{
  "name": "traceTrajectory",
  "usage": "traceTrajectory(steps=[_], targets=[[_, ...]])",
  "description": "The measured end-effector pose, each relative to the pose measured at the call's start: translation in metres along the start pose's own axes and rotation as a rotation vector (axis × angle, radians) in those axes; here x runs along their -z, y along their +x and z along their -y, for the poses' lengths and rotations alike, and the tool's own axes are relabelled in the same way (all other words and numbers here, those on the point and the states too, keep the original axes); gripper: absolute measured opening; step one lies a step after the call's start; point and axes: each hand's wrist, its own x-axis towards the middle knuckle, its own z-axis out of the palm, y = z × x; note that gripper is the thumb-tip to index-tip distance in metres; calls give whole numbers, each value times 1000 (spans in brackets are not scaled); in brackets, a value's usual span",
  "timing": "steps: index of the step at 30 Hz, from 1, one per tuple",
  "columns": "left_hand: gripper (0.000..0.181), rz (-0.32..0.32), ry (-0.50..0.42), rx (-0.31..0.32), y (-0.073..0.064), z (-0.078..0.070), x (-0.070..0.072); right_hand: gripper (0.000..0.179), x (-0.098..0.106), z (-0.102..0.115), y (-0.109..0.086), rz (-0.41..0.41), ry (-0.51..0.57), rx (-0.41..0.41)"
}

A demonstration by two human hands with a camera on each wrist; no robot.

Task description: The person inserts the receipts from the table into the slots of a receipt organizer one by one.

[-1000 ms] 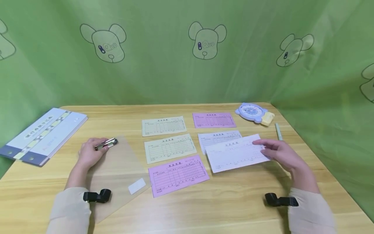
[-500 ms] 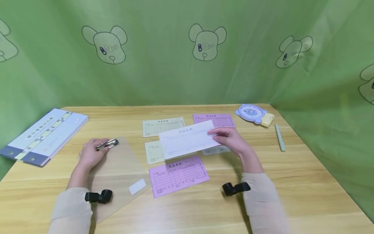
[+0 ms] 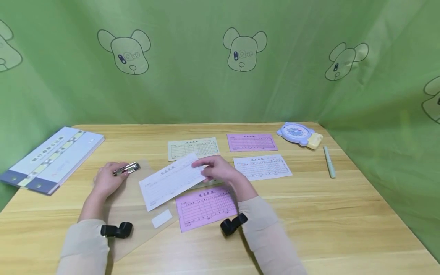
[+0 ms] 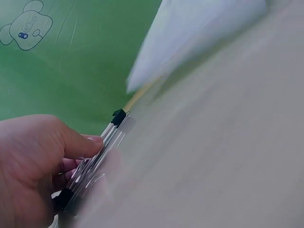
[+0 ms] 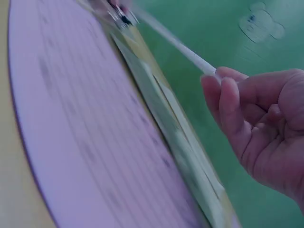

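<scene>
My left hand (image 3: 107, 180) grips the metal clip (image 3: 127, 169) at the top of a translucent clipboard (image 3: 132, 225) lying on the table. In the left wrist view, the thumb presses on the clip's shiny bar (image 4: 95, 161), which has black ends. My right hand (image 3: 220, 170) pinches the right end of a white printed slip (image 3: 168, 182) between thumb and fingers. That slip is raised and tilted, its left part over the clipboard. Below and beside it lie a pink slip (image 3: 206, 210) and a pale green slip (image 3: 206, 184), the green one mostly hidden.
Another pale green slip (image 3: 192, 147), a white slip (image 3: 262, 167) and a pink slip (image 3: 252, 142) lie farther back. A blue round dial (image 3: 295, 131), a yellow block (image 3: 314, 141) and a pen (image 3: 329, 162) sit at right. A blue-covered ledger (image 3: 56, 162) lies at left.
My right hand has carried the white slip leftward from the right side, across the other slips, to over the clipboard. The left hand has stayed at the clip.
</scene>
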Motion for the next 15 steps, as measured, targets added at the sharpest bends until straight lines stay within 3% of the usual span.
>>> traceTrajectory(steps=[5, 15], targets=[[36, 11, 12, 17, -1, -2, 0, 39, -28, 1, 18, 10, 2, -13], [35, 14, 27, 23, 0, -3, -2, 36, -75, 4, 36, -64, 2, -88]])
